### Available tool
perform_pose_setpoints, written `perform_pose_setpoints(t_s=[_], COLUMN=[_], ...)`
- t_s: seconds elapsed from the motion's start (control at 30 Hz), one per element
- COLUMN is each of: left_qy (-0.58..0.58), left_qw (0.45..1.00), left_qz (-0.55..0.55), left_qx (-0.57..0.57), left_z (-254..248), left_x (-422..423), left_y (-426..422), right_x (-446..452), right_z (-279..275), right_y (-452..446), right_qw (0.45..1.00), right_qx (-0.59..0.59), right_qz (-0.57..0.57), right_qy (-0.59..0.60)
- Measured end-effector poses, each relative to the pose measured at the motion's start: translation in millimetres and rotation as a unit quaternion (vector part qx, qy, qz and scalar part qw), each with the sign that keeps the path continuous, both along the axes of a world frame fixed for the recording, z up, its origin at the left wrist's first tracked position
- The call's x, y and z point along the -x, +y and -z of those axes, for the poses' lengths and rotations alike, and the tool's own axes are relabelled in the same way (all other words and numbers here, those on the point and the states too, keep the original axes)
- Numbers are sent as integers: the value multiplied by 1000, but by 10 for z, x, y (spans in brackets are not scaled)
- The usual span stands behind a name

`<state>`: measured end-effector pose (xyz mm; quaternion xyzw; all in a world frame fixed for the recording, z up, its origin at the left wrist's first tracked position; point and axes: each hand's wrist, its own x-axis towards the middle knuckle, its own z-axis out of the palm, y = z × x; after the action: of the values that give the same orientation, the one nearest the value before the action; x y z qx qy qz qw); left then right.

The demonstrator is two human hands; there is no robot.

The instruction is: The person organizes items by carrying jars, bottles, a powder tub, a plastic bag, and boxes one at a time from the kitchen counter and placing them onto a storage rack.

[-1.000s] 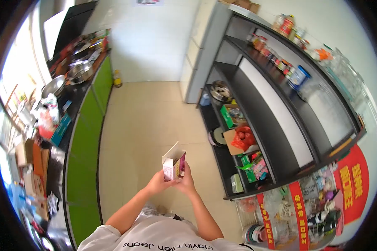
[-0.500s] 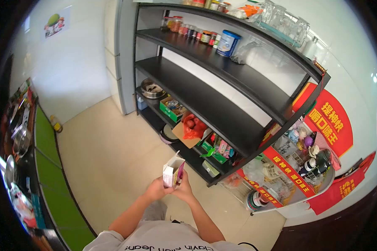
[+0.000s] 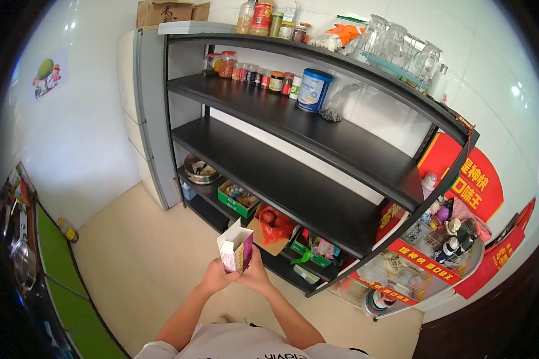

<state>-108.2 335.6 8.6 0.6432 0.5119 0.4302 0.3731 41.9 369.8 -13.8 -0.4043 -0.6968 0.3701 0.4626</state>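
Observation:
A small white and purple cardboard box (image 3: 236, 248) with its top flaps raised is held upright in front of my body. My left hand (image 3: 218, 276) grips its lower left side, and my right hand (image 3: 256, 273) is closed around its lower right side. The fingers of both hands meet near the bottom of the box. What lies inside the box cannot be made out. Just beyond it stands a black shelf rack (image 3: 269, 155) with several levels.
A blue tin (image 3: 314, 91) and small jars stand on an upper shelf. A steel pot (image 3: 201, 170) and green cartons (image 3: 238, 200) sit lower. At right is a red-bannered rack (image 3: 425, 260) of goods. Green cabinets (image 3: 60, 281) line the left, and a fridge (image 3: 141, 119) stands behind.
The view has tilted up and shifted, so more of the upper shelf and the fridge top shows. Both hands still hold the box, now slightly more to the left in view.

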Motion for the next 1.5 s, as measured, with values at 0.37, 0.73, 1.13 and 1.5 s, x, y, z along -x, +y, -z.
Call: perform_pose_setpoints(t_s=[0.37, 0.73, 1.13, 1.5], left_qy=[27, -7, -23, 104], left_qw=[980, 950, 942, 951], left_qz=[124, 187, 138, 193], left_qx=[-152, -250, -305, -219], left_z=[-897, -1700, -2232, -2352], left_x=[-412, -1657, -2753, -3057], left_y=[1321, 1961, 2439, 3384], right_x=[-414, -1621, -2805, -3226], right_z=[-849, -1849, -2607, -2659], right_y=[909, 1188, 1724, 2778], right_qw=[986, 942, 910, 932], right_qx=[-78, -222, -283, -22], right_qz=[143, 240, 192, 130], right_qy=[27, -71, -236, -339])
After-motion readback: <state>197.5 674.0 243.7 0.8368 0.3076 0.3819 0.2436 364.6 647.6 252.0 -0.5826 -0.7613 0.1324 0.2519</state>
